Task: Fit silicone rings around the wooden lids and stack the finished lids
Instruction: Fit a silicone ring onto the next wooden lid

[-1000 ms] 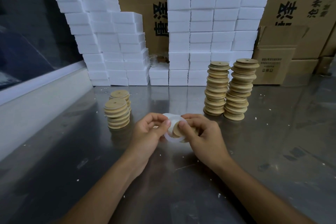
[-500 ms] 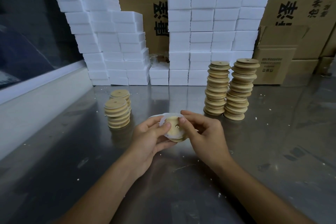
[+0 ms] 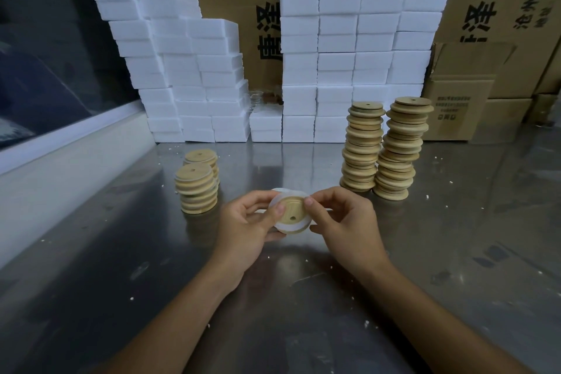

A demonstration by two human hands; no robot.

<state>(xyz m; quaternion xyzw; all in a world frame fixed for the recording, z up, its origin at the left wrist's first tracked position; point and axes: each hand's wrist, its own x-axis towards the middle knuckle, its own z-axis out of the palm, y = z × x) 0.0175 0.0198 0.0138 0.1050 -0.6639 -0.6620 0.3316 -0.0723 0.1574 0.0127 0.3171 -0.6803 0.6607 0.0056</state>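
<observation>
Both hands hold one round wooden lid with a small hole above the middle of the steel table. A white silicone ring sits partly around its rim. My left hand grips the lid's left side, thumb on the ring. My right hand pinches the ring at the lid's upper right edge. Two short stacks of ringed lids stand to the left. Two tall stacks of bare wooden lids stand to the right.
White foam blocks are piled along the back of the steel table, with brown cartons behind and to the right. A white ledge borders the left side. Small white crumbs dot the surface.
The lid has turned to face me and the ring has been worked further around its rim. Both hands have shifted slightly around the lid.
</observation>
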